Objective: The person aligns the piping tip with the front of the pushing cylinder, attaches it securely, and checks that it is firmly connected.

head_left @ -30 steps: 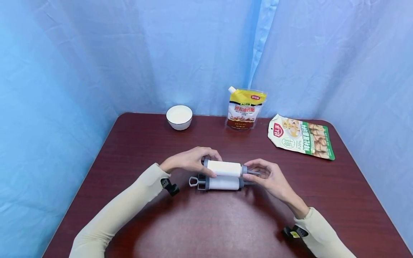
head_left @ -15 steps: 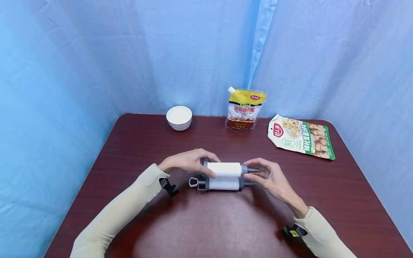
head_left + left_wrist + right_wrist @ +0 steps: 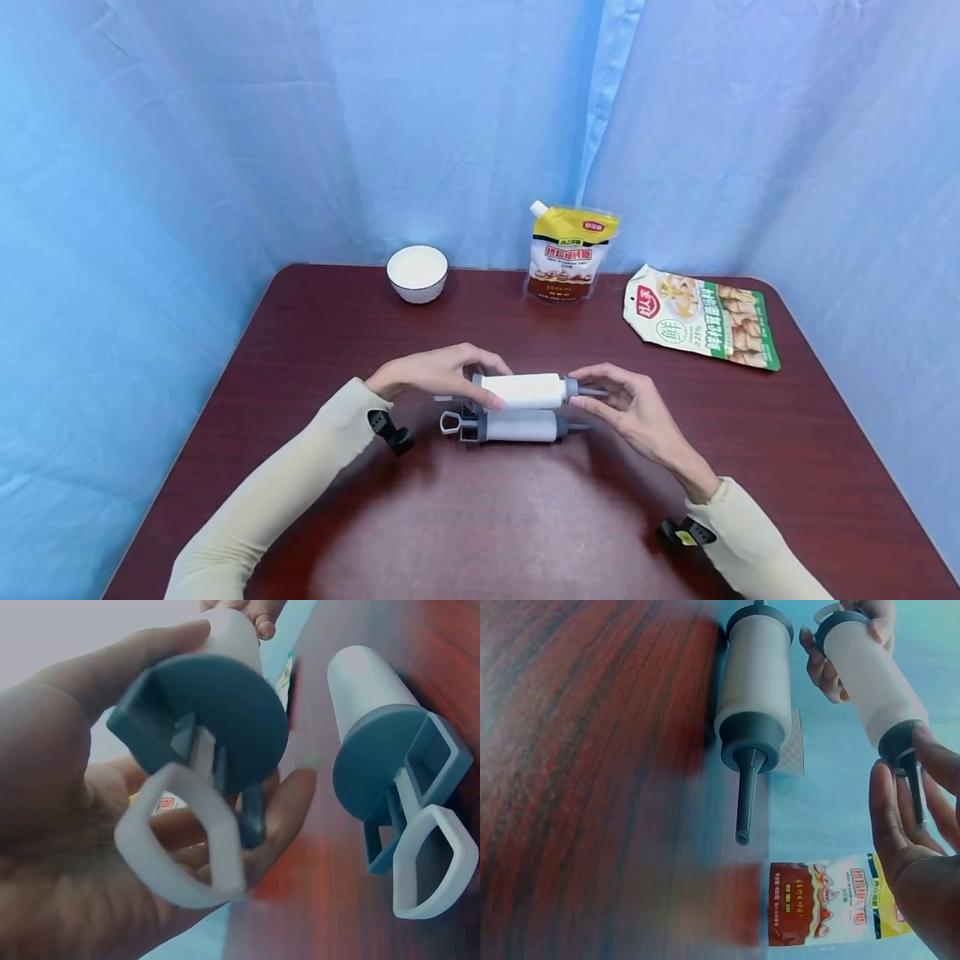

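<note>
My left hand (image 3: 442,372) holds the grey handle end of a white-barrelled icing syringe (image 3: 525,391), with its thumb along the near side. At the other end, my right hand (image 3: 637,412) pinches the grey nozzle cap (image 3: 904,742) between thumb and fingers. The syringe is level and lifted off the table. Its white plunger ring (image 3: 180,836) shows close up in the left wrist view, beside my palm. A second, like syringe (image 3: 521,426) lies on the table just nearer to me, its nozzle (image 3: 748,799) pointing right.
A white bowl with a dark rim (image 3: 417,275) stands at the back of the dark red table (image 3: 480,517). To its right a yellow-and-white spouted pouch (image 3: 570,254) stands upright. A green-and-white packet (image 3: 701,318) lies flat at the back right. Blue curtains (image 3: 465,125) surround the table.
The held syringe has shifted very slightly to the right, its nozzle end now a touch higher. Both hands keep their hold. The second syringe has not moved.
</note>
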The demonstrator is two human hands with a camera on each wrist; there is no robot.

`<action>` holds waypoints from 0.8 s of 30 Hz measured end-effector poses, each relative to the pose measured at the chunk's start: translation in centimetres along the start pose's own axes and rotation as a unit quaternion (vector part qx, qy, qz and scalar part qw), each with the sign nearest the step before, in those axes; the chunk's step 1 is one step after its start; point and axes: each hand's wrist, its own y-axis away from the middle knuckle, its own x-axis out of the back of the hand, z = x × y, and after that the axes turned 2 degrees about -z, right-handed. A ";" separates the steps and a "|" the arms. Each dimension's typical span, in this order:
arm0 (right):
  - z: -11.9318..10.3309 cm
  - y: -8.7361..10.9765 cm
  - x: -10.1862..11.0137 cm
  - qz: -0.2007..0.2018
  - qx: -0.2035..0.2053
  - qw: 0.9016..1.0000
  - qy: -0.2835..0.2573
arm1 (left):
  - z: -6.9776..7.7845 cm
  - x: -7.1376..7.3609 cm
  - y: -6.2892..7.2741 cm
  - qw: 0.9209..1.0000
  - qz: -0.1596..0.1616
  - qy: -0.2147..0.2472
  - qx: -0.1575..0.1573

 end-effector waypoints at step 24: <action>0.4 -0.7 -0.4 0.047 -0.039 0.998 0.002 | 1.0 -1.7 -0.5 0.985 0.118 -0.122 -0.020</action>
